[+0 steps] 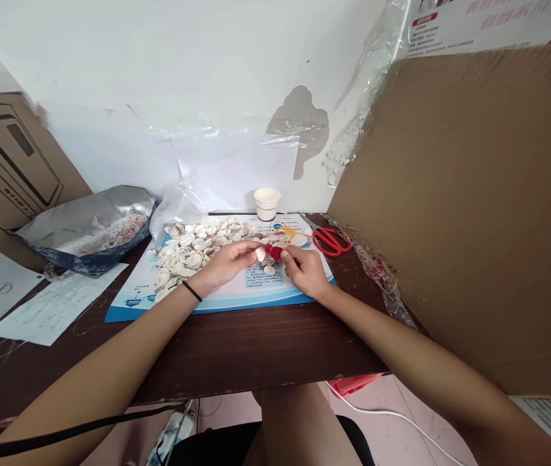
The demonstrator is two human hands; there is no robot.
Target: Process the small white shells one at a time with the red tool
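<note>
Two hands meet at the fingertips over a printed blue-bordered sheet (217,305).
Head view: the left hand (227,265) pinches a white seashell (260,254), the right hand (306,272) a red object (273,252); loose shells (188,255) lie within easy reach on the tabletop (256,349), red scissors (331,241) just beyond; the sheet's small print is unreadable.

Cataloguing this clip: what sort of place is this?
Probably a makeshift craft corner at home or in a small workshop: a wooden desk, cardboard walls, and seashells on a poster beside red scissors.
</note>
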